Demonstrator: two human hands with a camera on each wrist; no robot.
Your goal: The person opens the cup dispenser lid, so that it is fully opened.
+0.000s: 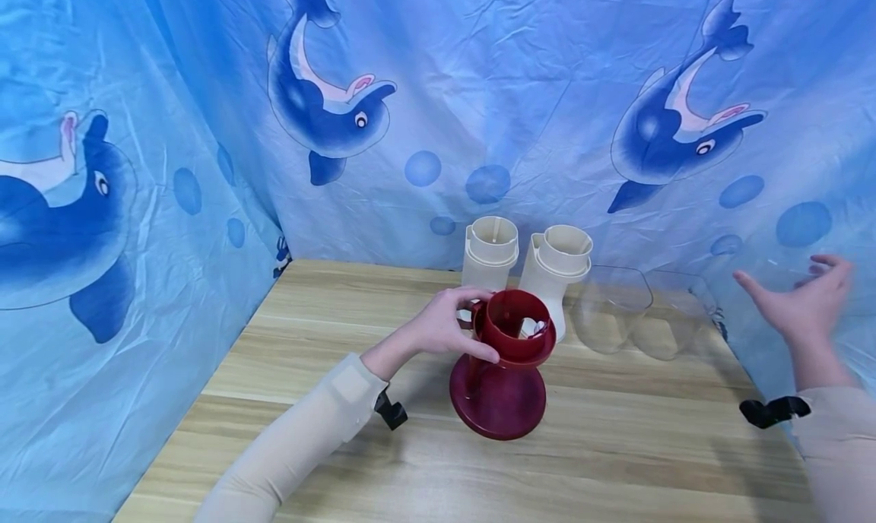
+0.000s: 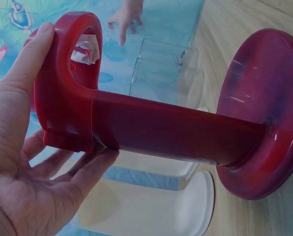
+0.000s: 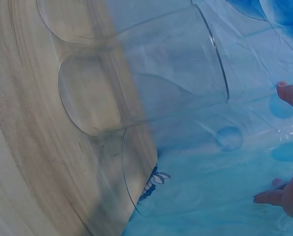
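Note:
My left hand (image 1: 455, 325) grips the upper part of a red stand (image 1: 516, 337), thumb along its ring-shaped top and fingers around the far side. A column joins that ring to a wide round base (image 2: 264, 118) low over the wooden table. Through the ring's opening shows a small whitish piece (image 2: 87, 49). At the far right my right hand (image 1: 807, 299) is raised, thumb and fingers spread around a clear container (image 3: 200, 172). The container is see-through and hard to make out in the head view. Its rounded end points toward the table in the right wrist view.
Two cream stands (image 1: 487, 268) of similar shape stand behind the red one. Right of them are two clear containers (image 1: 609, 318), side by side near the table's back edge. A blue dolphin-print curtain (image 1: 445, 90) hangs around the wooden table (image 1: 616, 447).

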